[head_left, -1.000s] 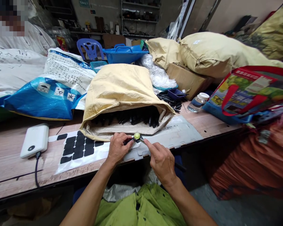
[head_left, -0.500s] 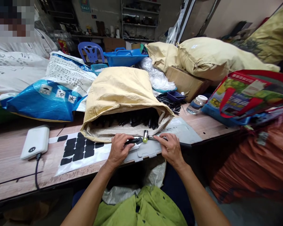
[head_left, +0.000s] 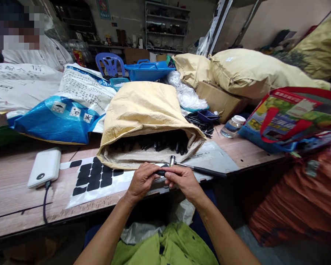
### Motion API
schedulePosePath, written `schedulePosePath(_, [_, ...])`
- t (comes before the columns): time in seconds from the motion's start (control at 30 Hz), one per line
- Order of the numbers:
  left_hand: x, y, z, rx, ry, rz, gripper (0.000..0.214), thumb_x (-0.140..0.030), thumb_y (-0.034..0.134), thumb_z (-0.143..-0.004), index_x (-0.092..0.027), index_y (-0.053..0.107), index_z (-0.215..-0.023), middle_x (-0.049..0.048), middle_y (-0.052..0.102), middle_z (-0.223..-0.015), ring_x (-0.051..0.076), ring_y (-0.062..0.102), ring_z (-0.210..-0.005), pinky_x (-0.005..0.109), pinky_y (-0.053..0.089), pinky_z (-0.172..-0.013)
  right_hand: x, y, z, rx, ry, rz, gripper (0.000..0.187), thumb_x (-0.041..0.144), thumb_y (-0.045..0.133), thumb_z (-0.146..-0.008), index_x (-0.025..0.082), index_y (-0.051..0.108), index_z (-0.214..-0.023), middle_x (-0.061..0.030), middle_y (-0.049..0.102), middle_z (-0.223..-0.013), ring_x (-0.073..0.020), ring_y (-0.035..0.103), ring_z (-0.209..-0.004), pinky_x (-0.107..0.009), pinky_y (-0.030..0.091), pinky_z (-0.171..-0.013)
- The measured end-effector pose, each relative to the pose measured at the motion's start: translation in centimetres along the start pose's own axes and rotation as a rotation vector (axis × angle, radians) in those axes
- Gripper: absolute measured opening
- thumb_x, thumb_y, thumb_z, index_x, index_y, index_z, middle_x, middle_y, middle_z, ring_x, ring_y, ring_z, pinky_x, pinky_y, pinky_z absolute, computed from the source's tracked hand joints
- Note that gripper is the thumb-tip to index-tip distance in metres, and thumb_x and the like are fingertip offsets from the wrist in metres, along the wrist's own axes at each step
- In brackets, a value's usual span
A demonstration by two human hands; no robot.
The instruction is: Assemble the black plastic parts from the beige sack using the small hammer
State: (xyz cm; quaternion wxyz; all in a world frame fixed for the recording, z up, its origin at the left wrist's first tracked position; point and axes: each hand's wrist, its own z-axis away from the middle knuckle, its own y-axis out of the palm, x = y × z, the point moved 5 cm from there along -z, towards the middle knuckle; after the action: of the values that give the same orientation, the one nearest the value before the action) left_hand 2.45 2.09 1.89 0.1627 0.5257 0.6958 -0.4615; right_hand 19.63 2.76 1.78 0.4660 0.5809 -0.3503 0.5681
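Observation:
My left hand (head_left: 142, 181) is closed around a short dark black piece (head_left: 160, 172), whose kind I cannot make out. From the other side, my right hand (head_left: 184, 181) pinches the end of the same piece, so the fingers hide most of it. Just behind the right fingers lies a small hammer (head_left: 206, 171) with a metal and yellowish head and a black handle pointing right. Beyond both hands, an open yellow woven sack (head_left: 143, 106) lies on its side with many long black pieces (head_left: 160, 141) inside its mouth.
A white sheet with black stickers (head_left: 95, 176) and a white power bank (head_left: 44, 167) with a cable lie left. A grey board (head_left: 223, 162), clear jar (head_left: 232, 127) and printed bag (head_left: 289, 114) are on the right. A blue-white sack (head_left: 55, 117) stands behind the power bank.
My right hand has let go of the hammer, which now lies on the grey board. It has moved left and taken hold of the black piece in my left hand.

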Motion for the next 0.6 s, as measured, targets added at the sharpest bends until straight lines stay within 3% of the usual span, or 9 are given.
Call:
schedulePosePath(0.17, [-0.1,-0.3,0.1,-0.013,0.005,0.07,0.02,-0.02,0.062,-0.094,-0.025,0.076,-0.107,0.0048,0.078,-0.099,0.021,0.067,-0.091,0.037,0.053,-0.085,-1.0,0.4,0.0,-0.051,0.098,-0.161,0.035,0.038,0.089,-0.07,0.017,0.083,-0.098,-0.0036,0.072,-0.076,-0.0114,0.064,-0.062,-0.022,0.049,-0.055])
schedulePosePath(0.27, [-0.2,-0.3,0.1,-0.024,-0.006,0.077,0.02,-0.018,0.063,-0.093,-0.025,0.075,-0.107,0.0046,0.078,-0.099,0.021,0.067,-0.091,0.037,0.053,-0.085,-1.0,0.3,0.0,-0.032,0.106,-0.157,0.035,0.039,0.088,-0.072,0.017,0.083,-0.099,-0.003,0.072,-0.074,-0.0113,0.063,-0.062,-0.023,0.049,-0.057])
schedulePosePath(0.37, [-0.3,-0.1,0.1,-0.025,-0.003,0.07,0.021,-0.016,0.064,-0.092,-0.024,0.073,-0.109,0.0049,0.077,-0.1,0.021,0.066,-0.093,0.037,0.052,-0.085,-0.9,0.1,0.1,0.016,0.056,-0.094,0.037,0.04,0.085,-0.075,0.019,0.08,-0.105,-0.0037,0.074,-0.084,-0.0128,0.064,-0.068,-0.025,0.052,-0.061])
schedulePosePath(0.47, [-0.2,0.1,0.2,-0.01,-0.004,0.051,0.02,-0.017,0.064,-0.092,-0.024,0.073,-0.108,0.0059,0.076,-0.1,0.022,0.065,-0.094,0.037,0.052,-0.085,-0.1,-0.1,0.4,-0.025,-0.106,0.145,0.035,0.039,0.082,-0.078,0.02,0.076,-0.108,-0.0046,0.073,-0.096,-0.0152,0.064,-0.074,-0.028,0.053,-0.066])
schedulePosePath(0.6, [-0.1,0.3,0.3,-0.002,-0.01,0.02,0.017,-0.019,0.063,-0.093,-0.023,0.071,-0.107,0.0067,0.075,-0.1,0.023,0.066,-0.094,0.039,0.052,-0.086,1.7,0.6,1.1,-0.038,-0.383,0.703,0.022,0.035,0.072,-0.091,0.018,0.072,-0.104,-0.0059,0.067,-0.092,-0.0188,0.061,-0.084,-0.032,0.05,-0.076])
